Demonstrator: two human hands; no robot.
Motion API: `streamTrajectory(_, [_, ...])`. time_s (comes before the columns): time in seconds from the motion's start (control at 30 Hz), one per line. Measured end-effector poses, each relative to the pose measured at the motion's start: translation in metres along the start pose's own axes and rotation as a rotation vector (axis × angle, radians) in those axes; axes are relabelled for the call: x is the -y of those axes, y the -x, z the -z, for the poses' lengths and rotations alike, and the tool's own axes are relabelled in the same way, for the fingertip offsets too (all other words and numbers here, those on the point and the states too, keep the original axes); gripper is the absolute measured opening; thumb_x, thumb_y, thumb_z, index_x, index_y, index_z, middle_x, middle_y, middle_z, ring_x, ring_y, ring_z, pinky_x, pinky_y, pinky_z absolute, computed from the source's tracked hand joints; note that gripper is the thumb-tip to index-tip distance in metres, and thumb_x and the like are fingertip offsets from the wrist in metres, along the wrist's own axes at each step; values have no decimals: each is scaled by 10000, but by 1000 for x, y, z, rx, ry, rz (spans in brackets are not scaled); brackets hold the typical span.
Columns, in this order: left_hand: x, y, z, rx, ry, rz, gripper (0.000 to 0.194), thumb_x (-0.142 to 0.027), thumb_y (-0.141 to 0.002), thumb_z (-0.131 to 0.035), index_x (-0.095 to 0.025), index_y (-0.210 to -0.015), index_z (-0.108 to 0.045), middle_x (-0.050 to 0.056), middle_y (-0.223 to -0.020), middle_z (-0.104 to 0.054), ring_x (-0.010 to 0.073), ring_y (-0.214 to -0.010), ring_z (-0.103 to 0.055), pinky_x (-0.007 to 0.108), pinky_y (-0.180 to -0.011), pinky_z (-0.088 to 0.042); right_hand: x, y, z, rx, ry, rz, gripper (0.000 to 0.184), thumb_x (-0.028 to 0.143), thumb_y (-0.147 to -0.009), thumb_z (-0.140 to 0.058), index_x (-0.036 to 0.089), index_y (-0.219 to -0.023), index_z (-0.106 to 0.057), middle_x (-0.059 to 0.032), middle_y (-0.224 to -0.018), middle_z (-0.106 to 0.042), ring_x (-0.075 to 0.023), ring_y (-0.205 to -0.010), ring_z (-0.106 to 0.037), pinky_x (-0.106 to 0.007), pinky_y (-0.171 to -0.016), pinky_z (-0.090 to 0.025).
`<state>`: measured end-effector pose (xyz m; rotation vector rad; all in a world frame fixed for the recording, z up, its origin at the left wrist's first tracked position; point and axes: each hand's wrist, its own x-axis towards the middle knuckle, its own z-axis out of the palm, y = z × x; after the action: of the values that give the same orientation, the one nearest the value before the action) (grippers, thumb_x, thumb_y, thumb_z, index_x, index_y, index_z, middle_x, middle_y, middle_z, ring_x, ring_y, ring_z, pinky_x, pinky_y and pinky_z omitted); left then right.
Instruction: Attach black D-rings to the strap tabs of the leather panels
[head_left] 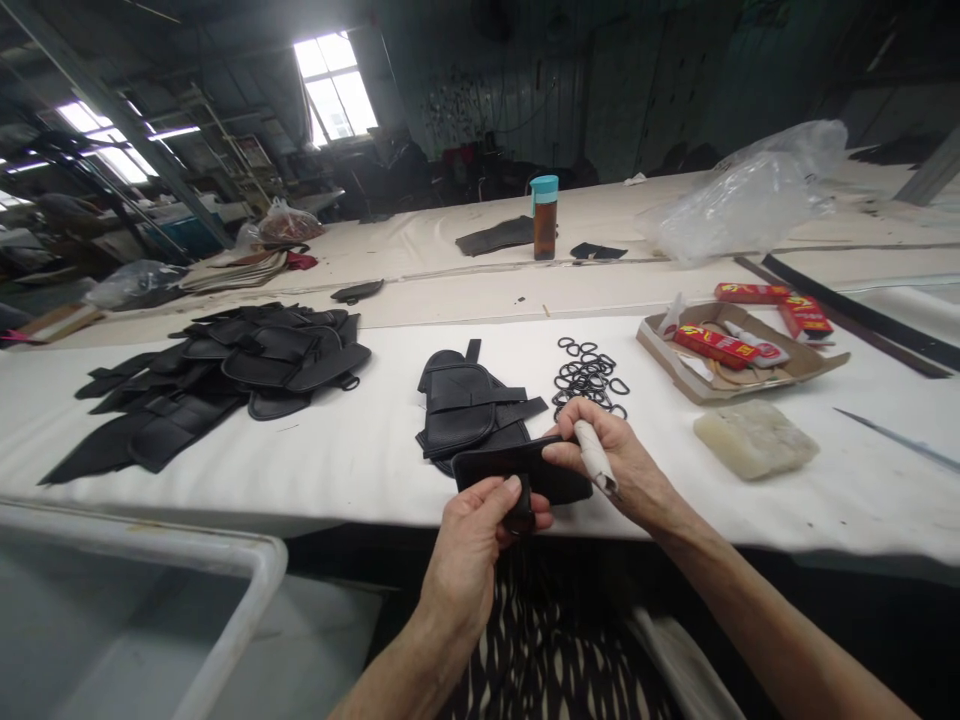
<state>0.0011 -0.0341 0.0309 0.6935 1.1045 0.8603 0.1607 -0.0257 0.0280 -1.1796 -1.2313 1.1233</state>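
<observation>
Both hands hold one black leather piece (495, 462) just over the table's front edge. My left hand (480, 520) pinches a short strap or loop at its lower side between thumb and fingers. At the piece's upper right edge, my right hand (611, 455) grips with thumb and fingers; one finger wears a pale wrap (594, 455). Right behind lies a small stack of black leather pieces with straps (461, 405). Beyond my right hand is a heap of black D-rings (585, 378). Whether a ring is on the held strap is hidden by my fingers.
A larger pile of black leather pieces (277, 350) lies at left. To the right are a cardboard tray (679, 385) with red boxes, a yellowish block (754, 438) and a thin pointed tool (900, 438). A bottle (545, 220) stands behind; a white bin (247, 560) is front left.
</observation>
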Motion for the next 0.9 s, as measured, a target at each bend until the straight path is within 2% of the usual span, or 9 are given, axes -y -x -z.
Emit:
streamTrajectory(0.17, [0,-13,-1,-1,42,-31,203,-301,-653,-724,-110,-671,-659,75,-660,-709,169,-620,-656,284,-691,-486,-2,-6,-3,-90,20,-2,218,314,-724,-625,217,-697,-432,70,-595,-395,-91,-515,-319,-215,-458,-254])
streamTrajectory(0.47, [-4,-20,2,-1,14,16,221,-301,-651,-718,-91,-684,-657,88,-645,-708,175,-578,-657,283,-634,-501,-6,-12,-3,-72,-32,-22,228,308,-714,-638,215,-693,-431,79,-577,-386,-90,-520,-317,-212,-469,-265])
streamTrajectory(0.63, [-2,-20,2,-19,54,34,172,-261,-674,-701,-102,-687,-637,81,-636,-708,172,-576,-663,275,-629,-514,-6,-11,-1,-104,-88,-21,226,320,-720,-647,215,-734,-447,29,-739,-587,-113,-629,-473,-234,-562,-364])
streamTrajectory(0.8, [-2,-20,1,-19,67,35,162,-249,-682,-697,-104,-663,-628,79,-624,-704,168,-573,-664,267,-626,-522,3,11,14,-315,95,27,245,411,-737,-645,216,-780,-502,-31,-875,-662,-186,-802,-584,-308,-712,-435])
streamTrajectory(0.9, [-2,-22,1,-10,73,38,164,-247,-689,-692,-101,-652,-628,81,-627,-704,161,-566,-661,261,-619,-524,5,36,29,-367,104,53,293,510,-784,-563,222,-801,-509,-40,-797,-676,-196,-728,-593,-319,-685,-453])
